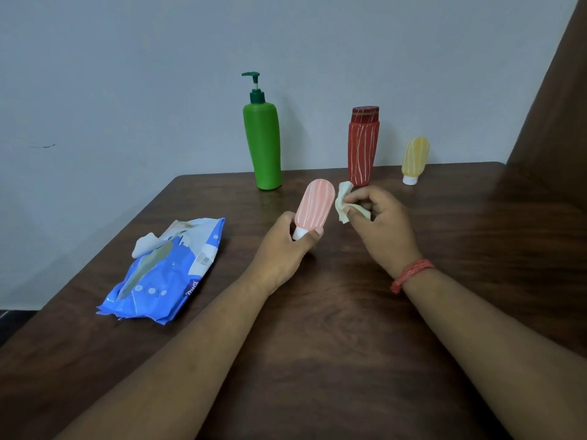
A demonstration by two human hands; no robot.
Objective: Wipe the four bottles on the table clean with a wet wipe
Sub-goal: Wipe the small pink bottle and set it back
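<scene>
Pink white-striped plastic bottle [314, 206] gripped at its white cap by left hand [286, 249].
Right hand [381, 223] pinches crumpled pale wet wipe [344, 201] just beside it; open dark wooden tabletop [333, 344] nearer than it.

wall [127, 74]: plain pale grey-blue, small dark mark at left | table [317, 328]: dark wood grain, soft sheen | panel [552, 115]: brown, slanted, far right | floor [12, 312]: dark strip, lower left | light: even, diffuse
</scene>
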